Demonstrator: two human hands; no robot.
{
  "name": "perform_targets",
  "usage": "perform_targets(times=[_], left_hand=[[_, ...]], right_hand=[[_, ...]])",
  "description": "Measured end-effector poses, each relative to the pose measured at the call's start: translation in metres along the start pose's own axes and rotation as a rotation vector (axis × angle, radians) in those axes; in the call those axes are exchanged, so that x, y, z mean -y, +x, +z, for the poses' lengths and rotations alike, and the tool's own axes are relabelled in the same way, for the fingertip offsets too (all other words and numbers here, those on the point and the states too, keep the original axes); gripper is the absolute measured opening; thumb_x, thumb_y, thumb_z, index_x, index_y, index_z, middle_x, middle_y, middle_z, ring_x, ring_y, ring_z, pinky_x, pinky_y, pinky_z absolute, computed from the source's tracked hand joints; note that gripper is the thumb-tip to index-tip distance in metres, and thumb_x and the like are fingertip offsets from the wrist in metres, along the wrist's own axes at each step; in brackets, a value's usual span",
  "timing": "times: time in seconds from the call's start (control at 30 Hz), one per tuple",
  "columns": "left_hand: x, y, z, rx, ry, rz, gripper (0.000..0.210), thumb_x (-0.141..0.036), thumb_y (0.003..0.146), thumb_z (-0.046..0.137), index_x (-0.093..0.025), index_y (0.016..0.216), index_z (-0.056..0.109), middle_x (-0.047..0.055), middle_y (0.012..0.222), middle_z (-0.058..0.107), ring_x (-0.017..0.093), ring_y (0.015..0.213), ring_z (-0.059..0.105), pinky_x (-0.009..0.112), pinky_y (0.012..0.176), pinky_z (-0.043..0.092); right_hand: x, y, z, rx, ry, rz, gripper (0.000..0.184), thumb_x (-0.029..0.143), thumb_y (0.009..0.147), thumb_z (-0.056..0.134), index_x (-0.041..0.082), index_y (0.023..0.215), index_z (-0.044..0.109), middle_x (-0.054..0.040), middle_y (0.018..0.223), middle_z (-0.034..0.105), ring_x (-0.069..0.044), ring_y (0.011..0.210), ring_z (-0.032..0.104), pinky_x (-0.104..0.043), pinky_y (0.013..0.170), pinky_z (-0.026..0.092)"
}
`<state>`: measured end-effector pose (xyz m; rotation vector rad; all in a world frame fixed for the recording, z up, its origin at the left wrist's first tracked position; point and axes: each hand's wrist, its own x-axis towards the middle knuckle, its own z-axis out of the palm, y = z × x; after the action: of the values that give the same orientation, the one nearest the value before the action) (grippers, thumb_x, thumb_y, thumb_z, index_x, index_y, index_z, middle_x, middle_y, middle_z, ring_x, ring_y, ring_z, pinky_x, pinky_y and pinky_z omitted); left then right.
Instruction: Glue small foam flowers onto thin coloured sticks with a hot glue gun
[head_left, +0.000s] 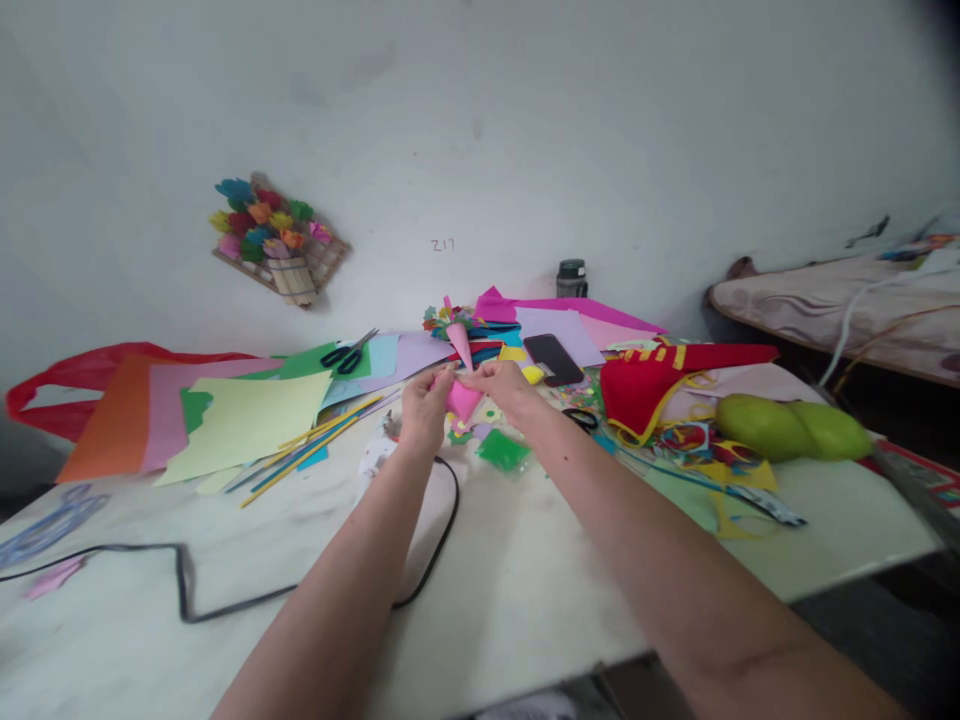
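Between my two hands, over the middle of the table, is a small piece of bright pink paper [464, 400]. My left hand [426, 405] pinches its left side, and my right hand [501, 385] pinches it from the upper right. Just beyond my fingers stands a pale pink paper cone [460, 343]. A small green packet [502, 451] lies on the table below my right wrist. Near my left wrist is a white object [377, 452] with a black cord; my forearm partly hides it, so its kind is unclear.
Coloured paper sheets [244, 420] and pipe cleaners [311, 452] lie to the left, with scissors [349, 355] behind them. A phone [553, 359], a red cloth piece [637, 395] and a green gourd-shaped object [791, 428] are to the right. A black cord [240, 603] crosses the table [510, 600].
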<state>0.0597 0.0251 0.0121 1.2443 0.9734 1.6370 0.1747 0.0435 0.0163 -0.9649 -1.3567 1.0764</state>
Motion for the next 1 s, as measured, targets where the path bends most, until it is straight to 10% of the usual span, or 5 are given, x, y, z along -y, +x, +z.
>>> perform_targets(times=[0.27,0.7,1.0], left_hand=[[0.000,0.003,-0.011,0.204,0.009,-0.177,0.038,-0.046,0.055,0.069,-0.012,0.067,0.058,-0.002,0.054,0.053,0.008,0.047,0.047,0.023,0.050,0.044],[-0.005,0.000,-0.007,0.026,0.019,-0.091,0.038,-0.045,0.050,0.071,-0.013,0.065,0.060,0.001,0.059,0.058,0.009,0.051,0.048,0.021,0.048,0.041],[0.003,0.002,-0.005,0.022,-0.048,-0.053,0.040,-0.040,0.052,0.070,-0.012,0.080,0.064,0.001,0.065,0.061,0.010,0.056,0.052,0.022,0.054,0.042]], right_hand=[[0.001,0.003,-0.002,-0.065,-0.481,-0.219,0.024,0.031,0.063,0.058,0.016,0.048,0.049,0.0029,0.050,0.046,-0.009,0.052,0.040,-0.023,0.051,0.028],[0.000,-0.001,-0.008,0.066,-0.011,0.036,0.026,0.037,0.053,0.067,0.013,0.062,0.062,0.0011,0.058,0.056,-0.010,0.058,0.048,-0.025,0.062,0.037],[-0.002,-0.001,0.004,-0.031,-0.248,-0.122,0.022,0.032,0.061,0.060,0.016,0.052,0.049,0.0046,0.050,0.045,-0.008,0.050,0.040,-0.022,0.050,0.030]])
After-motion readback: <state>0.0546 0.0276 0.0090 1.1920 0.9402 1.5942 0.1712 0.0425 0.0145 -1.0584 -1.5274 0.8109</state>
